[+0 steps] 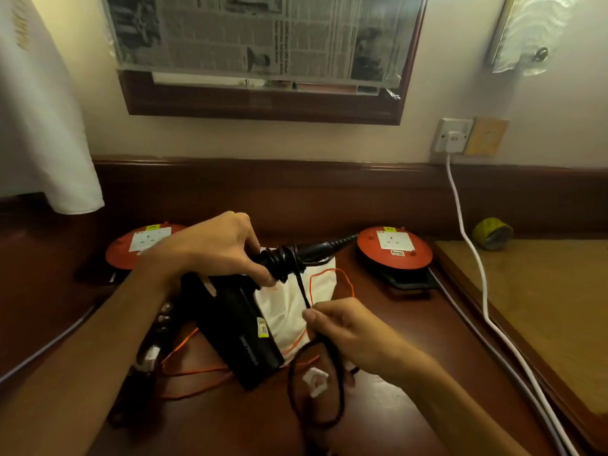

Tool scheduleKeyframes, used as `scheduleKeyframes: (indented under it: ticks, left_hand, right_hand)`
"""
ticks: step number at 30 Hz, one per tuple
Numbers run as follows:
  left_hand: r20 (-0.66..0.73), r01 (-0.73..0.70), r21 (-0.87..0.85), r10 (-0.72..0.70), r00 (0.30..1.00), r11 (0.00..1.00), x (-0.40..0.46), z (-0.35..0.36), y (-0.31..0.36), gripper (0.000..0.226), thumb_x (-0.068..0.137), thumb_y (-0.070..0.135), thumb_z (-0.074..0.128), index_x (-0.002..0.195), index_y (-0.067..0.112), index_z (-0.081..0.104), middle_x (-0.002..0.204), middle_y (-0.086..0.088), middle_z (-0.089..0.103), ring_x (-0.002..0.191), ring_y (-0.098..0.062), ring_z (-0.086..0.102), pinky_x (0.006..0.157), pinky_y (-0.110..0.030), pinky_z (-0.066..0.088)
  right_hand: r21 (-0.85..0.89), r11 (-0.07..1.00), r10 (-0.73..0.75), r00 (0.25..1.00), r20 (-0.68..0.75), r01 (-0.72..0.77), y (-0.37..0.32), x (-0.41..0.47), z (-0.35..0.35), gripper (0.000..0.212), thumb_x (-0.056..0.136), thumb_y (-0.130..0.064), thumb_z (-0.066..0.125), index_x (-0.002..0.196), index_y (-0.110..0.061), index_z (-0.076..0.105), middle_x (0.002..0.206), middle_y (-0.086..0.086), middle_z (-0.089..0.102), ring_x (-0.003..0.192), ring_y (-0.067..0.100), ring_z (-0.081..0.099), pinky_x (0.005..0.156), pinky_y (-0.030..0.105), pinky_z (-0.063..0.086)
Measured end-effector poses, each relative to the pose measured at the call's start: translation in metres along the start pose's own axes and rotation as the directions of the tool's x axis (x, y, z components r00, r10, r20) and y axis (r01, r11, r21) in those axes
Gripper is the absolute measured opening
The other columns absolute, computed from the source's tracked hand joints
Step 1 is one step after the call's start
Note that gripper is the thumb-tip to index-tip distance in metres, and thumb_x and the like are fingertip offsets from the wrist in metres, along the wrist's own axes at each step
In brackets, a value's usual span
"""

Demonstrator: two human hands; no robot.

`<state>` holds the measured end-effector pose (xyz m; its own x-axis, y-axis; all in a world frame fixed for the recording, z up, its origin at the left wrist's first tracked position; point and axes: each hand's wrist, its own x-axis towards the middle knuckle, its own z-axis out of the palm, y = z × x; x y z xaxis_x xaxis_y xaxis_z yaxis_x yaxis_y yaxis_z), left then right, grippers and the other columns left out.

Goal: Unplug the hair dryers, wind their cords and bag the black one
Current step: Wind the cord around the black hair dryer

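Several turns of black cord [297,278] already wrap the handle of the black hair dryer [237,311] at frame centre. The left hand [214,245] grips that handle; the right hand [342,327] pinches the slack cord. Winding seems partly done; the white bag [289,304] beneath on the desk [394,324] awaits. A second dryer isn't clearly visible.

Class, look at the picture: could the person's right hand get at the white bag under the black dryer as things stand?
Probably not yet: the right hand is pinching the black cord, and the black dryer lies over the white bag.
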<state>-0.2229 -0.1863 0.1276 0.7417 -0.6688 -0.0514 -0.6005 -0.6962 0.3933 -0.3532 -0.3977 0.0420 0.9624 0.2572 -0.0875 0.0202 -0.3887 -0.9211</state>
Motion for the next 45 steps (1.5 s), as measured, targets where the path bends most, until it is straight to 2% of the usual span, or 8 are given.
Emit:
scheduleKeyframes:
  ticks: [5, 10, 13, 16, 26, 32, 36, 45]
  left_hand:
    - [0.104, -0.113, -0.369, 0.162, 0.981, 0.922, -0.011, 0.011, 0.006, 0.014, 0.078, 0.021, 0.09, 0.084, 0.009, 0.084, 0.08, -0.008, 0.08, 0.074, -0.025, 0.077, 0.067, -0.03, 0.056]
    - [0.176, -0.143, -0.43, 0.238, 0.955, 0.891, -0.019, 0.015, 0.009, 0.01, 0.08, 0.014, 0.089, 0.086, 0.008, 0.084, 0.08, -0.009, 0.08, 0.073, -0.023, 0.076, 0.067, -0.035, 0.058]
    - [0.236, -0.194, -0.393, 0.302, 0.923, 0.899, -0.024, 0.013, 0.02, 0.01, 0.082, 0.015, 0.087, 0.088, 0.009, 0.084, 0.083, -0.008, 0.08, 0.078, -0.027, 0.076, 0.078, -0.048, 0.058]
    - [0.385, -0.132, -0.27, 0.232, 0.893, 0.954, -0.027, 0.012, 0.035, 0.014, 0.08, 0.024, 0.089, 0.086, 0.012, 0.084, 0.08, -0.001, 0.079, 0.069, -0.011, 0.072, 0.064, -0.024, 0.053]
    - [0.136, -0.063, 0.412, 0.007, 0.991, 0.909, -0.013, 0.022, 0.03, 0.055, 0.068, 0.062, 0.083, 0.059, 0.011, 0.063, 0.048, 0.005, 0.044, 0.043, -0.012, 0.04, 0.042, -0.024, 0.027]
    - [-0.034, -0.105, 0.586, 0.154, 0.988, 0.804, -0.012, 0.015, 0.024, 0.051, 0.075, 0.06, 0.075, 0.055, 0.021, 0.05, 0.049, 0.005, 0.045, 0.045, -0.012, 0.043, 0.052, -0.028, 0.043]
    - [-0.096, -0.096, 0.593, 0.188, 0.977, 0.8, -0.012, 0.021, 0.019, 0.043, 0.075, 0.062, 0.074, 0.063, 0.023, 0.06, 0.054, 0.006, 0.05, 0.052, -0.01, 0.051, 0.056, -0.026, 0.048]
    - [-0.107, -0.007, 0.677, 0.107, 0.988, 0.736, -0.013, 0.006, 0.022, 0.044, 0.078, 0.066, 0.071, 0.077, 0.028, 0.048, 0.074, 0.009, 0.042, 0.077, -0.014, 0.055, 0.067, -0.028, 0.039]
  right_hand:
    - [-0.024, 1.0, 0.018, 0.99, 0.14, -0.015, 0.013, 0.011, -0.017, 0.036, 0.102, -0.025, 0.059, 0.112, 0.009, 0.063, 0.108, 0.029, 0.068, 0.103, 0.039, 0.068, 0.097, 0.039, 0.053]
    - [-0.187, 0.97, 0.169, 0.984, 0.05, -0.157, 0.006, 0.015, -0.05, 0.024, 0.094, -0.011, 0.067, 0.117, -0.006, 0.066, 0.101, 0.002, 0.071, 0.085, -0.004, 0.068, 0.069, 0.001, 0.047]
    - [-0.312, 0.915, 0.263, 0.965, -0.024, -0.257, 0.0, 0.027, -0.068, 0.032, 0.086, -0.009, 0.074, 0.117, -0.005, 0.065, 0.111, 0.005, 0.068, 0.101, 0.016, 0.067, 0.093, 0.023, 0.054]
    - [-0.567, 0.823, 0.06, 0.993, 0.104, 0.01, -0.024, 0.046, -0.072, 0.015, 0.085, -0.02, 0.076, 0.097, -0.011, 0.078, 0.093, 0.004, 0.076, 0.088, 0.024, 0.071, 0.091, 0.049, 0.055]
    - [-0.846, 0.533, 0.147, 0.982, 0.12, 0.023, -0.084, 0.033, -0.063, 0.02, 0.088, -0.024, 0.065, 0.074, -0.011, 0.069, 0.067, 0.001, 0.074, 0.062, 0.013, 0.07, 0.058, 0.03, 0.055]
    - [-0.705, 0.709, 0.234, 0.941, 0.243, 0.006, -0.045, 0.024, -0.06, 0.025, 0.095, -0.034, 0.065, 0.085, -0.012, 0.071, 0.075, 0.001, 0.067, 0.064, 0.014, 0.056, 0.06, 0.03, 0.045]
    - [-0.226, 0.957, 0.252, 0.913, 0.32, -0.185, -0.017, 0.018, -0.043, 0.025, 0.1, -0.028, 0.062, 0.093, -0.007, 0.072, 0.083, 0.001, 0.071, 0.064, 0.022, 0.044, 0.049, 0.024, 0.036]
    - [0.266, 0.926, 0.261, 0.964, 0.058, -0.267, 0.004, 0.016, -0.016, 0.033, 0.102, -0.02, 0.057, 0.112, 0.011, 0.058, 0.067, 0.013, 0.065, 0.048, 0.016, 0.062, 0.034, 0.02, 0.029]
